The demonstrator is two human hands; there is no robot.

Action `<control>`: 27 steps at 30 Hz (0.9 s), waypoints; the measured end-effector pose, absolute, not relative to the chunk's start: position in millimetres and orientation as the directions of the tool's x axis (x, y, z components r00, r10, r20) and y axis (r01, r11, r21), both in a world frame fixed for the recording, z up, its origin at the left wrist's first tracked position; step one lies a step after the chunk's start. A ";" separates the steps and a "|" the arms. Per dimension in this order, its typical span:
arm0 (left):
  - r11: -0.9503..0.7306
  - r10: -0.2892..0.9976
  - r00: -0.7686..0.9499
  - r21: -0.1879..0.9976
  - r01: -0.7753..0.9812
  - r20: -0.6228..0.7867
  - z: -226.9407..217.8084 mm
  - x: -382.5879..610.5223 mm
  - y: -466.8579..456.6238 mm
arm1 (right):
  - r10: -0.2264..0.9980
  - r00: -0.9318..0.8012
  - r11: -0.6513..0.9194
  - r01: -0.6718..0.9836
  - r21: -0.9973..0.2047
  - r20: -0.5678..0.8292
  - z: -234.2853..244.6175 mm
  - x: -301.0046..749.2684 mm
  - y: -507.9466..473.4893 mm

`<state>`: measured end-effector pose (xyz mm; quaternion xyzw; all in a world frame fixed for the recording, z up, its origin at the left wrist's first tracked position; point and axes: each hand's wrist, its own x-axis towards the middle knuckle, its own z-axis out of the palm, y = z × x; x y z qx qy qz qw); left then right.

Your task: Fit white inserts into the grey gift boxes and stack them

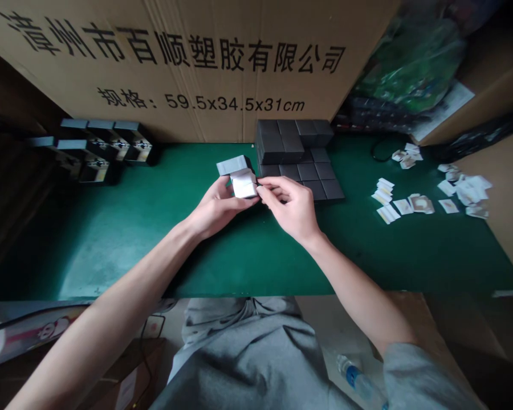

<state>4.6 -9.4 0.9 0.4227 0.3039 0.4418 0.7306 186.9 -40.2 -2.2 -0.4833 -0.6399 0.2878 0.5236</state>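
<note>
A person's two bare hands hold a small open box (243, 185), pale grey at its raised lid and glossy white inside, just left of a stack of matte black, square-edged boxes (299, 158). The left hand (214, 209) cups the open box, thumb along its near edge, fingers partly hidden. The right hand (291, 206) is drawn narrow, thumb and fingertips pinched at the box's right edge; whether they grip something small cannot be told.

The stack sits on a smooth green surface (239, 256), against a ribbed brown cardboard carton (222, 74) printed in black. Well left of the stack stand dark, square boxes with lids raised (81, 146); right of it lie thin white cards (418, 203). From the stack, plain green runs toward the person to a straight front edge, and widely leftward.

The open box faces upward, its lid away from the person; its long axis leans slightly left, away from the stack.
</note>
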 end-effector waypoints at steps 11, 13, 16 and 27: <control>0.269 0.879 0.471 0.897 -0.350 -0.080 -0.1 7.7 -12.4 | 0.754 -0.173 0.595 0.590 -0.546 0.634 -5.2 189.6 -41.7; 0.279 0.869 0.488 0.897 -0.344 -0.083 -0.2 7.1 -13.0 | 0.745 -0.213 0.607 0.610 -0.510 0.632 -7.3 190.5 -42.1; 0.324 0.851 0.512 0.884 -0.337 -0.117 -0.7 6.4 -13.5 | 0.748 -0.263 0.617 0.612 -0.494 0.609 -8.0 190.7 -43.2; 0.326 0.876 0.467 0.865 -0.381 -0.124 -1.1 9.0 -10.3 | 0.797 -0.148 0.568 0.513 -0.644 0.585 -5.2 185.1 -43.5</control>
